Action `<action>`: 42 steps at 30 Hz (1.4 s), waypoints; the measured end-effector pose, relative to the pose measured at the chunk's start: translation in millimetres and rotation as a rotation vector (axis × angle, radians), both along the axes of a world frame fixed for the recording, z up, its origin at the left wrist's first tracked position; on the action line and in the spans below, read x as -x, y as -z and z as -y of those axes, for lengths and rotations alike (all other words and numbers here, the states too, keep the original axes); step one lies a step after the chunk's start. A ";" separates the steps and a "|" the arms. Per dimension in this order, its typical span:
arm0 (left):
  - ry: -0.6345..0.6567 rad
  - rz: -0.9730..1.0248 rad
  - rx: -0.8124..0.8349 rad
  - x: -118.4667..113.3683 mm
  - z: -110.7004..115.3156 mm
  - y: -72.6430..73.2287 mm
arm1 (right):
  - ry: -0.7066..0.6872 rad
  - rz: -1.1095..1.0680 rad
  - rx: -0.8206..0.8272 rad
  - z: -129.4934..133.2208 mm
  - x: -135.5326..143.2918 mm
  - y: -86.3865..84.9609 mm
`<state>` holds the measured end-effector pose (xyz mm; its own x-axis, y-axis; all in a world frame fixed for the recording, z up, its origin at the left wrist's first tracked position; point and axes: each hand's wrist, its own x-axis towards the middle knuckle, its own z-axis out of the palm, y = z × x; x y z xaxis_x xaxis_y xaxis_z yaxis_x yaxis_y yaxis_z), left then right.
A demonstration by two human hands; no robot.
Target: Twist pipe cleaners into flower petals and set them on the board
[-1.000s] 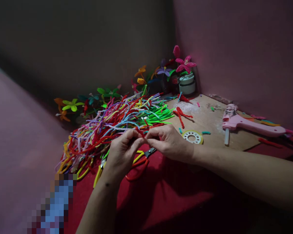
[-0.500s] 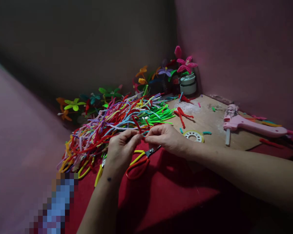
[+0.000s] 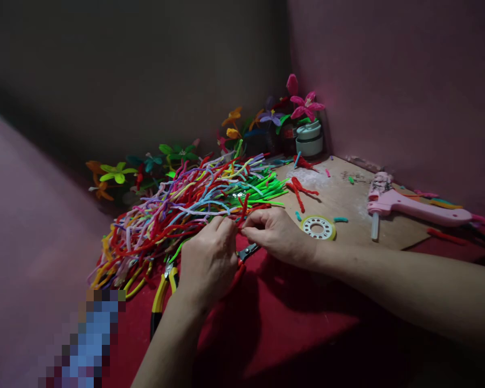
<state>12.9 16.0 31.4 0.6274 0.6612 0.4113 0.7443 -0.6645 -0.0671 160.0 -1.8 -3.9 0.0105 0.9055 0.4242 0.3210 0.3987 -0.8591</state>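
Between my hands, a short red pipe cleaner sticks up above the fingertips. My right hand pinches it between thumb and forefinger. My left hand is closed at its other side, back turned to the camera, with its fingertips partly hidden. Behind them spreads a large pile of coloured pipe cleaners. Below my hands, scissors lie on the red cloth, their handles mostly covered by my left hand. Yellow-and-black pliers rest left of my left wrist.
A pink glue gun lies on a brown board at the right. A roll of tape and red pieces are nearer. Pipe-cleaner flowers and a pale green container stand along the wall.
My left hand has rolled over, now showing its back and covering the scissors' handles. The red piece between my hands has changed its tilt. The view has shifted slightly.
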 end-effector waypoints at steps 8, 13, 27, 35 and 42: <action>0.064 0.268 0.330 4.9 -3.5 -9.7 | 0.050 0.210 -0.355 4.0 1.2 1.0; 0.090 0.203 0.282 5.5 -2.4 -10.4 | 0.170 0.369 -0.590 0.7 -4.6 -2.5; 0.092 0.310 0.257 2.9 -2.6 -7.0 | -0.184 -0.007 0.104 -1.0 -8.8 -14.1; 0.032 0.433 0.312 -2.1 -0.4 -6.2 | -0.197 -0.220 0.261 -2.0 -5.0 -10.6; -0.075 0.697 0.615 -10.0 2.3 -0.8 | -0.097 -0.248 0.221 0.9 -0.9 -6.5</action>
<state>22.9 13.7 32.2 0.3170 0.9167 0.2431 0.5266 -0.3834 0.7587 161.0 -2.7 2.6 -0.0014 0.9771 0.2127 0.0611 0.2123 -0.9753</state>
